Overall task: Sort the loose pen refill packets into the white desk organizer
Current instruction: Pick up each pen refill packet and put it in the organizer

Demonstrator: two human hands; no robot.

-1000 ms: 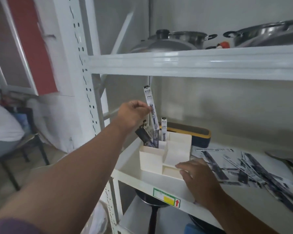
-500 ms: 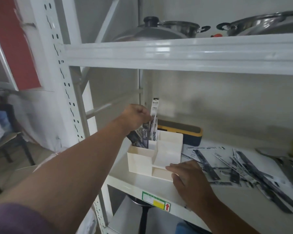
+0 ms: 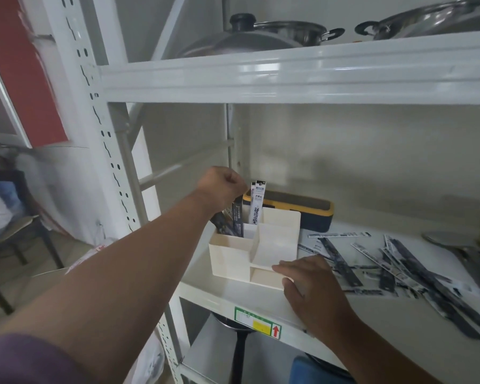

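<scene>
I count a few packets (image 3: 254, 206) upright in the organizer's (image 3: 233, 256) back-left slot; my left hand (image 3: 222, 187) is curled above them, its grip hidden. My right hand (image 3: 311, 284) lies flat against the organizer. Most packets (image 3: 399, 261) lie loose on the shelf (image 3: 261, 295).

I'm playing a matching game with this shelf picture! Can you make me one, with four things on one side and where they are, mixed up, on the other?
Things:
1. white desk organizer
2. lidded steel pot
3. loose pen refill packets
4. frying pan

Places:
A. on the top shelf
B. spread flat on the middle shelf, to the right
C. on the shelf below
D. at the middle shelf's left end, with the right hand touching it

Pairs: 1-D, 2-A, 3-B, 4-C
</scene>
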